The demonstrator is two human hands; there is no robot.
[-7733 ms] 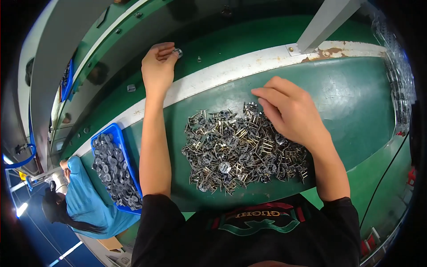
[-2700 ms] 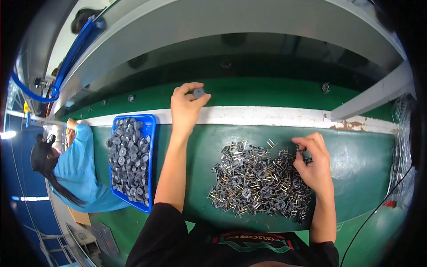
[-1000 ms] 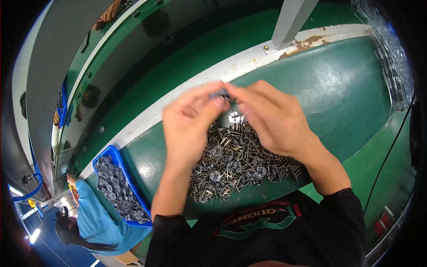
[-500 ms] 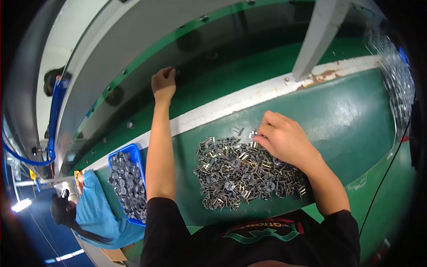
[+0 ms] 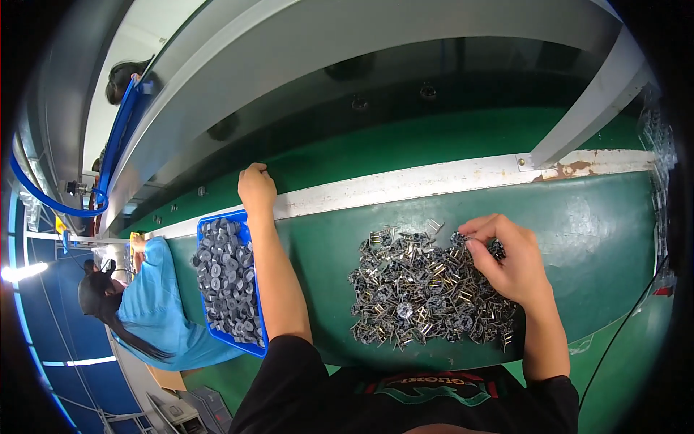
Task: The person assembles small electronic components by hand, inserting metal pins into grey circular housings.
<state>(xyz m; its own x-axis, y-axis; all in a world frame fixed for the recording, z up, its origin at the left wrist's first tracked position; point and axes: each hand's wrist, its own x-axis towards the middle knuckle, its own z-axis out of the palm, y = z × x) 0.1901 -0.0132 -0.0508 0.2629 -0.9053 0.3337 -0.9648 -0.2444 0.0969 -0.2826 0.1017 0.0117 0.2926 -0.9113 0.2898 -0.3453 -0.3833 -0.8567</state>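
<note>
My left hand point(image 5: 256, 186) is over the green belt point(image 5: 347, 152), just past the white rail, its fingers curled closed; whatever they may hold is hidden. At the right far edge of a heap of small dark parts with metal pins point(image 5: 419, 289), my right hand point(image 5: 510, 257) pinches one small pinned part point(image 5: 459, 237) between thumb and fingertips. Next to my left forearm stands a blue tray point(image 5: 262, 318) filled with round grey plastic pieces point(image 5: 230, 271).
A white rail point(image 5: 405, 184) separates the green worktable point(image 5: 585, 224) from the belt, with a pale post point(image 5: 589, 108) rising at the right. Small round parts point(image 5: 202, 191) sit on the belt. A person in blue point(image 5: 155, 304) works at the left. Clear plastic point(image 5: 658, 145) hangs at far right.
The view has turned and shifted. My left hand has drawn back over the belt toward the rail. My right hand has moved along the heap's far edge to its right side.
</note>
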